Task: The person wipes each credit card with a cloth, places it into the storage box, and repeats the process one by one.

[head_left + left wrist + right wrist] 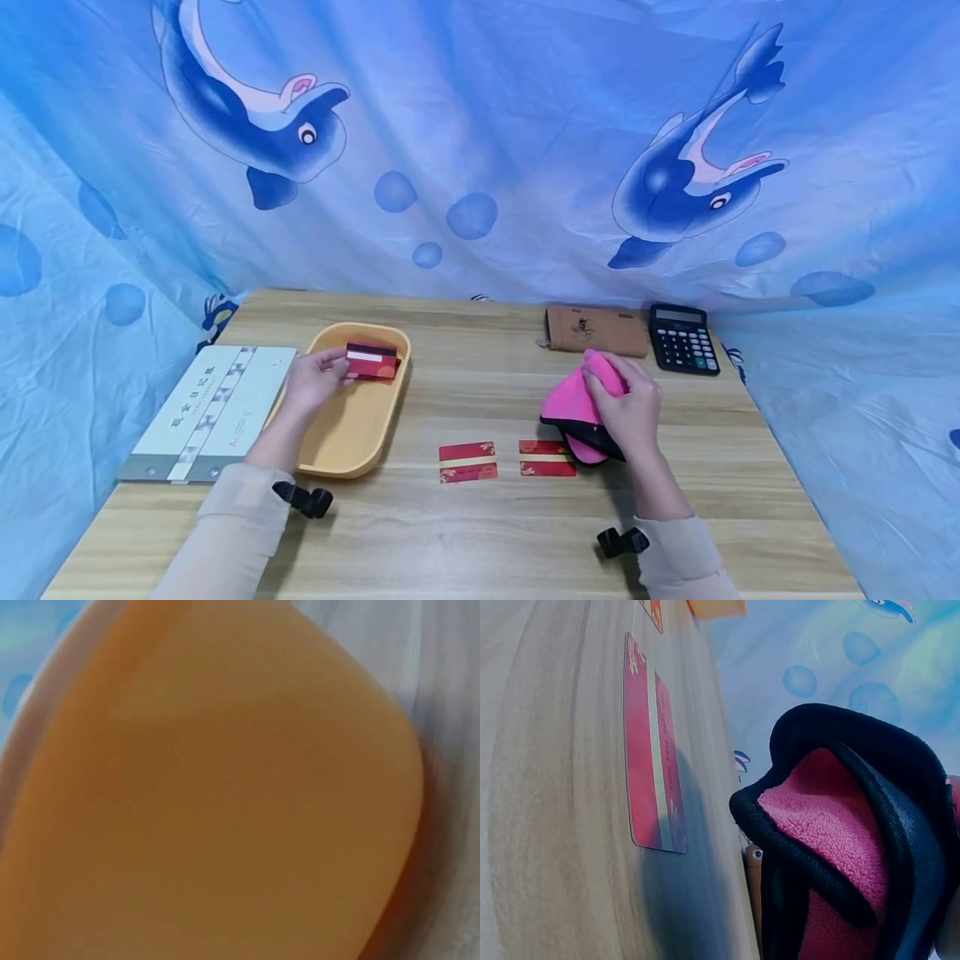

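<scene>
In the head view my left hand (315, 379) pinches a red card (372, 361) with a dark stripe and a white strip, over the far end of a yellow-orange tray (352, 425). Red shows just beneath that card; whether it is a second card I cannot tell. My right hand (632, 404) grips a bunched pink cloth (573, 400) with black edging, held above the table. The right wrist view shows the cloth's folds (832, 817) close up. Two red cards with pale yellow bands lie flat on the table, one left (468, 462) and one right (546, 458), the latter beside the cloth.
A pale green ledger (217, 408) lies left of the tray. Toward the back right are a brown wallet (596, 330) and a black calculator (682, 337). A blue curtain (480, 150) with dolphins hangs behind the wooden table (450, 550).
</scene>
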Demonstrator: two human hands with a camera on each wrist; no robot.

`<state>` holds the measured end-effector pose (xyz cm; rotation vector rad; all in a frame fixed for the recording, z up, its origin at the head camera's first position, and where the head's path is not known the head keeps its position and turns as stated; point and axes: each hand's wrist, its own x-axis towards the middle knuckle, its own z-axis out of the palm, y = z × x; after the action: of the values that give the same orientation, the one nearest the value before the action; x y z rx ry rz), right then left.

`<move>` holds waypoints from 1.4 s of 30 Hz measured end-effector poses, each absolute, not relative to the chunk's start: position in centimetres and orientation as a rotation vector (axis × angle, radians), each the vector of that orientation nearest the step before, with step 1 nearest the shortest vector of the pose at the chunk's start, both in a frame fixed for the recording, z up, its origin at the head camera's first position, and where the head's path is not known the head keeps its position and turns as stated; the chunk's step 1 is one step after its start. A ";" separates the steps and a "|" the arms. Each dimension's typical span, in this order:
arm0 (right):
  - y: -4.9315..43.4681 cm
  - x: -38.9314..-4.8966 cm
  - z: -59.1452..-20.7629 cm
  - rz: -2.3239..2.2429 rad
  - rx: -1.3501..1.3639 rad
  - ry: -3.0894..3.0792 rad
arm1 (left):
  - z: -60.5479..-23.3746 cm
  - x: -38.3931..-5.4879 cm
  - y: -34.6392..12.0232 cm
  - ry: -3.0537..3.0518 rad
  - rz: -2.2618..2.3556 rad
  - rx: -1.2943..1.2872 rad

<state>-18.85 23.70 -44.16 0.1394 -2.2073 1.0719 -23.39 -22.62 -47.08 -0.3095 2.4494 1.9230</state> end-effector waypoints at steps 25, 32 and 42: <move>24.5 -18.7 -43.3 1.119 0.108 -2.187 | -43.6 -22.0 -19.0 2.846 1.745 0.030; 25.0 -18.5 -43.3 1.122 0.069 -2.178 | -41.9 -20.5 -15.9 2.683 1.936 0.343; 25.6 -18.2 -43.7 1.129 -0.004 -2.225 | -42.6 -17.0 -11.7 2.584 1.723 0.558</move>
<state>-18.19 25.60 -43.73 -0.0038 -2.2253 1.1287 -16.99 -11.67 -42.59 0.5579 2.5843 1.7233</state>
